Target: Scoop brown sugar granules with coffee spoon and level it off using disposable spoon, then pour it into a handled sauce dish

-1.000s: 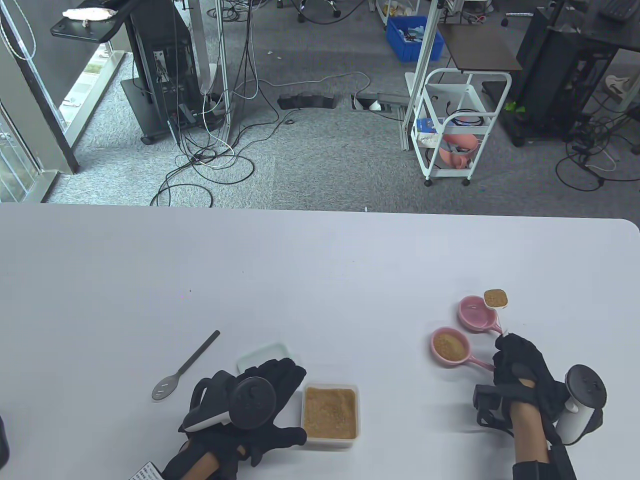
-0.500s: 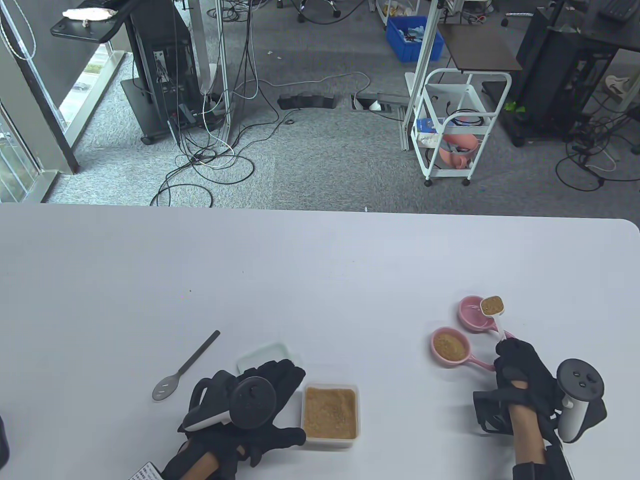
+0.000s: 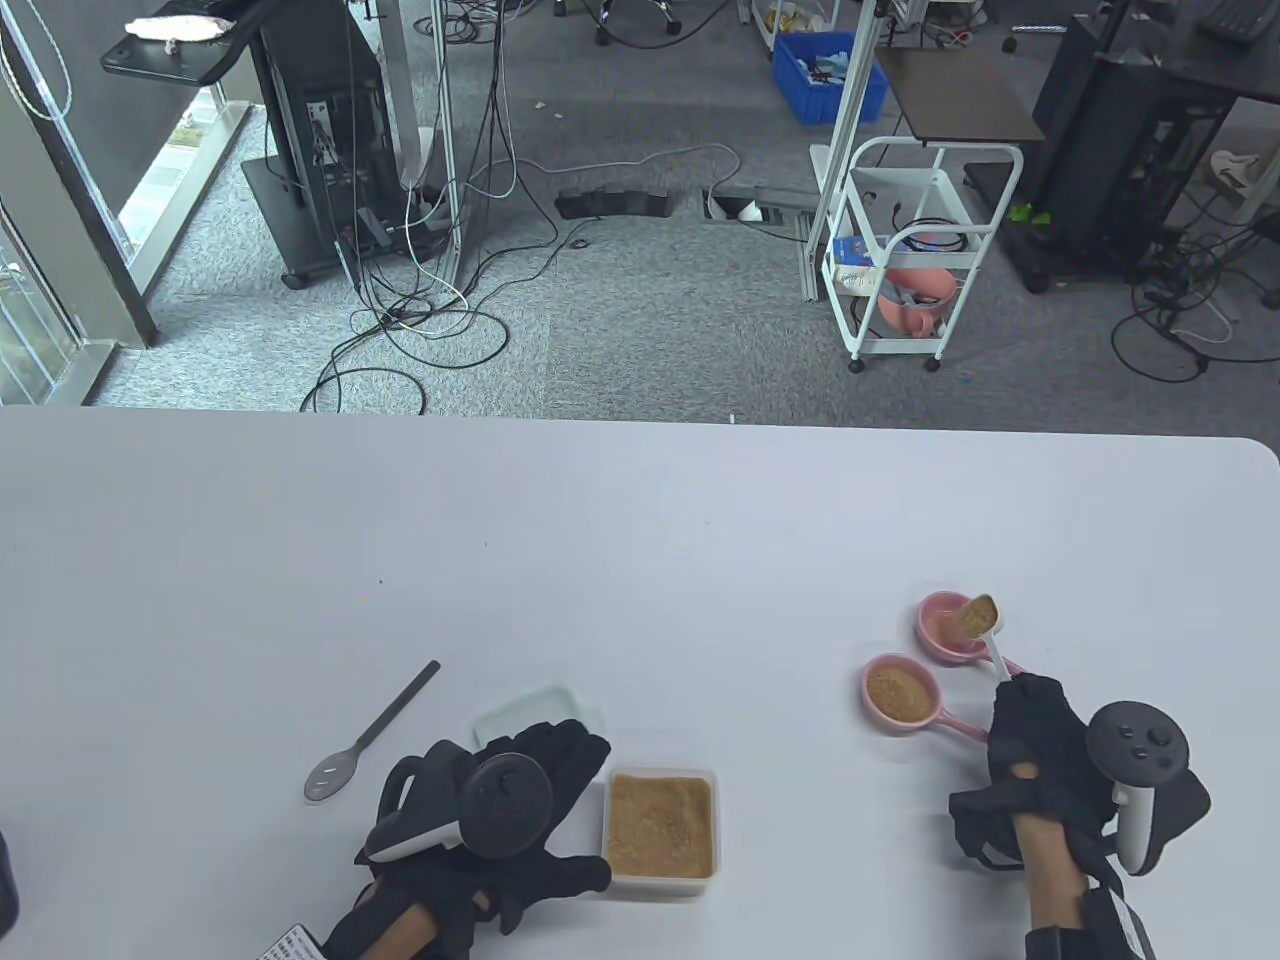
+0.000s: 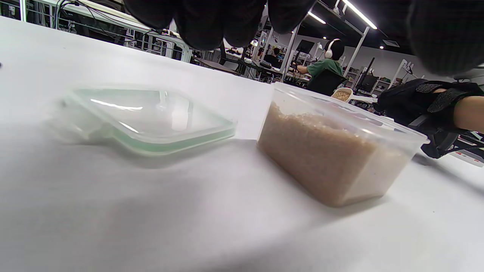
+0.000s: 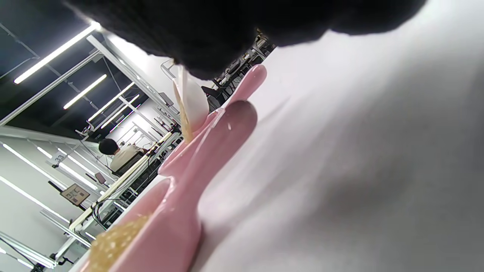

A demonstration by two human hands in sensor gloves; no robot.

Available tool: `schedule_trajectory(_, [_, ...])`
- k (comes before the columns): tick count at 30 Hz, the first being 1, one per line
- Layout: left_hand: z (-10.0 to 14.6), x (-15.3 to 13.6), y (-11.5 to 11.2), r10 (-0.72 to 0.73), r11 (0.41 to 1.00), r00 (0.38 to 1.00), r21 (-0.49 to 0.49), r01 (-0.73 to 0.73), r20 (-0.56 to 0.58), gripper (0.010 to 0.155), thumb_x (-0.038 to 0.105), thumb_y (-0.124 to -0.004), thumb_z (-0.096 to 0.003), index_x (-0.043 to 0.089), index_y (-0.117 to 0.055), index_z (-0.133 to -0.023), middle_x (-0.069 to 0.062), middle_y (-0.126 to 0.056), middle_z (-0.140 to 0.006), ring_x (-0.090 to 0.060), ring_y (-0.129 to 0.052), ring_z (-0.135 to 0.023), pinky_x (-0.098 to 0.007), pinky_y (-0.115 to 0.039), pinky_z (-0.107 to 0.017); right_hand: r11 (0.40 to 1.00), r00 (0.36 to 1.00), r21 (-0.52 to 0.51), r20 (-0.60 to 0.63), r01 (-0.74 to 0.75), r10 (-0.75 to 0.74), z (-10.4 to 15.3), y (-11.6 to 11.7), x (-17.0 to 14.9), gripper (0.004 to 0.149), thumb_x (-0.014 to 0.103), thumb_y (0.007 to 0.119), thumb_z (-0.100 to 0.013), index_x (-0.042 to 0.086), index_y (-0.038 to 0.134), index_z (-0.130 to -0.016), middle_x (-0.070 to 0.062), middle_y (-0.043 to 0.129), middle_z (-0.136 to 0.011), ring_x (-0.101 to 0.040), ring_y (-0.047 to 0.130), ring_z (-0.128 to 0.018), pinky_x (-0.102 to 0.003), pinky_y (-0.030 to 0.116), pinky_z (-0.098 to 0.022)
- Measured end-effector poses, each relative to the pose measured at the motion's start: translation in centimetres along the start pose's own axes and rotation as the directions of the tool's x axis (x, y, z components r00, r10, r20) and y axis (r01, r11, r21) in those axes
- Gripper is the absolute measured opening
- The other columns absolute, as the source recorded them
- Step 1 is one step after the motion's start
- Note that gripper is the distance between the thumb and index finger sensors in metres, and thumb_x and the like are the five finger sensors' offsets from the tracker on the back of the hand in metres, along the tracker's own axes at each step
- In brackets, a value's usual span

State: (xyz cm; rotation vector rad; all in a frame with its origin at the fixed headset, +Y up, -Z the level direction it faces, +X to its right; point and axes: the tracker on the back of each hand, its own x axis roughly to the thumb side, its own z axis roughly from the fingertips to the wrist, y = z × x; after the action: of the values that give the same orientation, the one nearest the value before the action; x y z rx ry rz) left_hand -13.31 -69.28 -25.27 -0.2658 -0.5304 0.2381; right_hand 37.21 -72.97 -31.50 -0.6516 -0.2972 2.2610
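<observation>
My right hand [image 3: 1012, 692] pinches the handle of the white coffee spoon [image 3: 980, 617]. The spoon's bowl is tipped leftwards over the far pink handled dish [image 3: 938, 632], and brown sugar slides off it. In the right wrist view, sugar runs from the spoon [image 5: 192, 102] down into that dish [image 5: 211, 143]. The near pink dish [image 3: 901, 692] holds sugar. My left hand [image 3: 548, 768] rests on the table beside the clear sugar tub [image 3: 660, 826], holding nothing. The grey disposable spoon [image 3: 368, 737] lies on the table left of that hand.
The tub's clear lid [image 3: 530, 712] lies flat just behind my left hand, and shows as the lid [image 4: 147, 117] next to the tub [image 4: 332, 151] in the left wrist view. A printed label [image 3: 290, 945] sits at the table's front edge.
My right hand has rolled to the left, tilting the level, full spoon onto its side over the far dish. The spoon's bowl dropped slightly. The left hand has not moved.
</observation>
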Motion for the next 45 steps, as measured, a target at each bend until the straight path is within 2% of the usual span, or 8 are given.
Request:
schedule_trajectory(11, [0.0, 0.0, 0.0, -0.002, 1.000, 1.000, -0.007, 0.002, -0.003, 0.101, 0.085, -0.068, -0.0357, 0.036, -0.033, -0.117, 0.002, -0.040, -0.124, -0.033, -0.054, -0.118, -0.052, -0.050, -0.083, 0.984, 0.980, -0.056, 0.095, -0.168, 0.173, 0.4, 0.2, 1.4, 0.044, 0.035, 0.084, -0.049, 0.009, 0.085, -0.084, 0.000, 0.096, -0.041, -0.022, 0.090, -0.020, -0.052, 0.077, -0.038])
schedule_trajectory(25, [-0.1, 0.0, -0.1, -0.003, 1.000, 1.000, -0.025, 0.002, -0.010, 0.102, 0.085, -0.068, -0.0357, 0.035, -0.033, -0.117, 0.002, -0.040, -0.124, -0.034, -0.054, -0.118, -0.053, -0.050, -0.083, 0.956, 0.943, -0.108, 0.165, -0.273, 0.288, 0.6, 0.5, 2.4, 0.044, 0.034, 0.084, -0.048, 0.010, 0.085, -0.085, -0.002, 0.096, -0.043, -0.024, 0.090, -0.022, -0.053, 0.075, -0.040])
schedule_trajectory(45, [-0.1, -0.1, -0.2, -0.009, 0.999, 1.000, -0.041, 0.008, -0.014, 0.101, 0.086, -0.068, -0.0361, 0.035, -0.033, -0.117, 0.002, -0.041, -0.124, -0.034, -0.054, -0.118, -0.053, -0.050, -0.083, 0.818, 0.779, -0.266, 0.260, -0.510, 0.570, 1.7, 1.5, 4.4, 0.043, 0.033, 0.085, -0.048, 0.011, 0.085, -0.085, -0.003, 0.096, -0.044, -0.025, 0.090, -0.024, -0.054, 0.075, -0.042])
